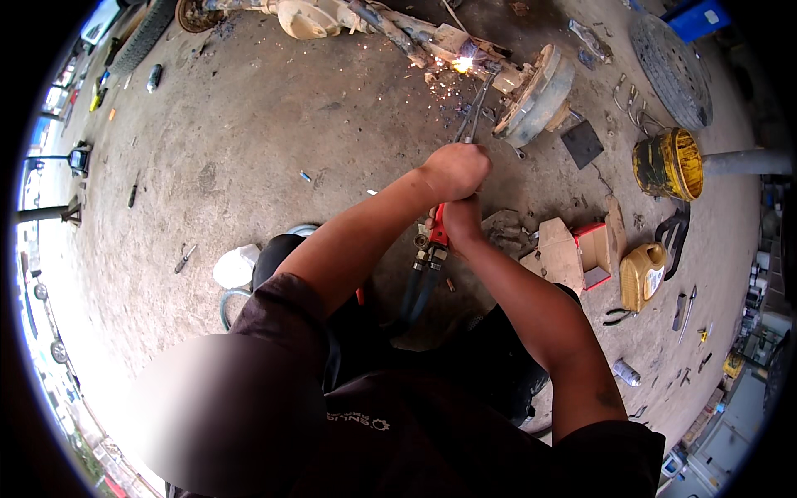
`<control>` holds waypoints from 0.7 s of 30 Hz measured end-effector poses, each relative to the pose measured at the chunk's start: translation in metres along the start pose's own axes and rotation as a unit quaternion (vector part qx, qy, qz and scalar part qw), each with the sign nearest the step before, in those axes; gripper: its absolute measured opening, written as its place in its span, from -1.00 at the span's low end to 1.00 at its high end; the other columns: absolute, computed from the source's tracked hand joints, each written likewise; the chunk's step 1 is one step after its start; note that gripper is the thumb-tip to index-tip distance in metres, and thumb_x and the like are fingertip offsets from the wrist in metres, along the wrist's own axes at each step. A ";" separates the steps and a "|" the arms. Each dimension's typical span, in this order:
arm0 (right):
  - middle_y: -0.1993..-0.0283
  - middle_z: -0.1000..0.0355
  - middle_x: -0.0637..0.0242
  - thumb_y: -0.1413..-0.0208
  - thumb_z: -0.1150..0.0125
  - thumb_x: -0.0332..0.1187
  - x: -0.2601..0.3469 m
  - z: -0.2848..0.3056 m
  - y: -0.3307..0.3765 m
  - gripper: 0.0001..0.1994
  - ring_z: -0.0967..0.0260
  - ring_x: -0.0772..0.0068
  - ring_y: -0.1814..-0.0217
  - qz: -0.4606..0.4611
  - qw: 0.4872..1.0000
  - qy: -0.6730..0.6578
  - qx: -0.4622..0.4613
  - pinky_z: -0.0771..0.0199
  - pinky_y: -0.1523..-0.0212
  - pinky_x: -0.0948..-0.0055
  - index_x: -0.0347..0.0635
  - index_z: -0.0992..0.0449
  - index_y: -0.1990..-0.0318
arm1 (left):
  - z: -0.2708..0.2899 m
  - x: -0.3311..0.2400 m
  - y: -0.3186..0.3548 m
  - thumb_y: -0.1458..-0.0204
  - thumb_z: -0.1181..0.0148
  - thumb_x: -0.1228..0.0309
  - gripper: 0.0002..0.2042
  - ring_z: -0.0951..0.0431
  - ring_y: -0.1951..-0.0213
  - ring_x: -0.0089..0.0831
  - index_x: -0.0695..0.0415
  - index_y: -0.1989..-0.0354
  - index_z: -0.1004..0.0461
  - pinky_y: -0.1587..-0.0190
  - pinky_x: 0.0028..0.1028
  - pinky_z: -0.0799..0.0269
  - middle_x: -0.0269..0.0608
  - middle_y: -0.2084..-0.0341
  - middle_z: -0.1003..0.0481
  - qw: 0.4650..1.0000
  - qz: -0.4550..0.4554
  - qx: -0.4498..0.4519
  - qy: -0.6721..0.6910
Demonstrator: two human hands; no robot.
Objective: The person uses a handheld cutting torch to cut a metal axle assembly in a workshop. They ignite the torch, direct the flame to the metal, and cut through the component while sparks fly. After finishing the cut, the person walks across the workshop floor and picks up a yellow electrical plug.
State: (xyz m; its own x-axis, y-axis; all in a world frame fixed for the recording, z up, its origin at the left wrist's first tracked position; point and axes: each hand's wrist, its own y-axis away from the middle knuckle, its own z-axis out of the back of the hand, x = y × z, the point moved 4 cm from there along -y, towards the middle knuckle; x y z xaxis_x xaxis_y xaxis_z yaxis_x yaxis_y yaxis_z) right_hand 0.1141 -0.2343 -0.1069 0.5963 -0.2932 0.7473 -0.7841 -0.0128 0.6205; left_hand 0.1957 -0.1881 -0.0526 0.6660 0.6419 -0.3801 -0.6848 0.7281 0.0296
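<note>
A cutting torch [472, 124] runs away from me, its metal tubes ending at a bright flame [462, 64] on a rusty axle [432, 35]. Sparks scatter over the floor around that spot. My left hand [458, 169] is closed round the torch's front part, just behind the tubes. Nearer to me, my right hand [461, 219] grips the red torch handle [439, 226]; the brass valve fittings [422, 241] show beside it. Two hoses [422, 292] lead from the handle back between my legs. At the axle's right end sits a brake drum [541, 98].
To the right stand a yellow bucket [668, 164], an opened cardboard box [591, 249] and a gold oil jug [642, 275]. A steel wheel [671, 70] lies beyond the bucket. Pliers [618, 316], a spray can [627, 373] and a screwdriver [186, 258] lie on the concrete floor.
</note>
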 end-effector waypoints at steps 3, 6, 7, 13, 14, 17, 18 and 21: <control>0.57 -0.29 0.30 -0.30 0.11 -0.46 0.001 -0.001 0.001 -0.88 -0.30 0.40 0.67 -0.001 1.000 -0.002 0.001 -0.36 0.70 0.33 -0.25 -0.34 0.28 | -0.001 0.001 0.000 0.12 -0.41 0.30 -0.77 -0.62 0.15 -0.05 0.20 0.38 -0.62 0.09 -0.17 -0.57 -0.04 0.29 -0.57 1.000 -0.001 -0.004 -0.002; 0.56 -0.29 0.30 -0.30 0.12 -0.47 0.001 0.000 0.000 -0.89 -0.30 0.40 0.66 -0.004 1.000 -0.005 0.000 -0.36 0.70 0.33 -0.24 -0.34 0.28 | -0.001 0.001 -0.001 0.13 -0.41 0.30 -0.76 -0.62 0.15 -0.05 0.20 0.38 -0.62 0.09 -0.17 -0.57 -0.04 0.28 -0.57 1.000 0.000 -0.007 0.002; 0.56 -0.29 0.30 -0.30 0.12 -0.47 0.002 -0.001 0.001 -0.88 -0.30 0.41 0.65 -0.006 1.000 -0.005 -0.002 -0.36 0.70 0.33 -0.24 -0.34 0.28 | 0.000 0.001 0.000 0.13 -0.41 0.30 -0.76 -0.62 0.15 -0.05 0.20 0.37 -0.62 0.09 -0.17 -0.57 -0.04 0.27 -0.57 1.000 0.002 -0.007 0.004; 0.55 -0.28 0.28 -0.30 0.14 -0.48 0.002 -0.001 0.002 -0.87 -0.29 0.41 0.64 -0.004 1.000 -0.009 0.004 -0.35 0.70 0.33 -0.26 -0.34 0.29 | 0.000 0.001 0.000 0.15 -0.41 0.30 -0.76 -0.62 0.15 -0.05 0.20 0.37 -0.62 0.08 -0.17 -0.57 -0.04 0.26 -0.57 1.000 -0.001 -0.008 0.007; 0.55 -0.28 0.28 -0.29 0.14 -0.48 0.002 -0.001 0.002 -0.87 -0.29 0.41 0.64 -0.005 1.000 -0.010 0.002 -0.35 0.70 0.33 -0.26 -0.34 0.29 | 0.000 0.001 0.000 0.15 -0.41 0.30 -0.76 -0.62 0.15 -0.05 0.20 0.36 -0.62 0.08 -0.17 -0.57 -0.04 0.26 -0.57 1.000 -0.001 -0.008 0.008; 0.54 -0.29 0.28 -0.30 0.15 -0.48 0.002 -0.001 0.002 -0.87 -0.30 0.40 0.64 -0.009 1.000 -0.001 0.005 -0.34 0.70 0.33 -0.26 -0.34 0.29 | 0.000 0.001 0.000 0.15 -0.42 0.30 -0.75 -0.62 0.15 -0.04 0.20 0.36 -0.62 0.08 -0.17 -0.57 -0.03 0.25 -0.57 1.000 0.001 -0.006 0.008; 0.54 -0.30 0.28 -0.30 0.14 -0.47 0.001 0.000 0.001 -0.87 -0.30 0.41 0.64 -0.010 1.000 -0.001 0.002 -0.34 0.70 0.34 -0.26 -0.34 0.28 | 0.000 0.001 -0.001 0.14 -0.42 0.30 -0.75 -0.62 0.15 -0.04 0.20 0.35 -0.62 0.08 -0.17 -0.57 -0.03 0.25 -0.57 1.000 0.002 -0.004 0.007; 0.53 -0.30 0.28 -0.30 0.14 -0.46 -0.001 0.000 0.000 -0.87 -0.31 0.42 0.64 -0.008 1.000 0.000 -0.003 -0.35 0.70 0.34 -0.25 -0.34 0.27 | -0.001 0.001 -0.001 0.14 -0.42 0.29 -0.75 -0.62 0.15 -0.04 0.20 0.35 -0.62 0.08 -0.17 -0.57 -0.03 0.25 -0.57 1.000 0.007 0.002 0.006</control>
State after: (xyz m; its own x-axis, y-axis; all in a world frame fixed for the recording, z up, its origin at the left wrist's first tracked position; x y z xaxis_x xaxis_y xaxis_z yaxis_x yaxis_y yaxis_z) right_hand 0.1138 -0.2341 -0.1077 0.6086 -0.2936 0.7372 -0.7734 -0.0115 0.6339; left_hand 0.1968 -0.1884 -0.0539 0.6530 0.6486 -0.3911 -0.6925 0.7204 0.0387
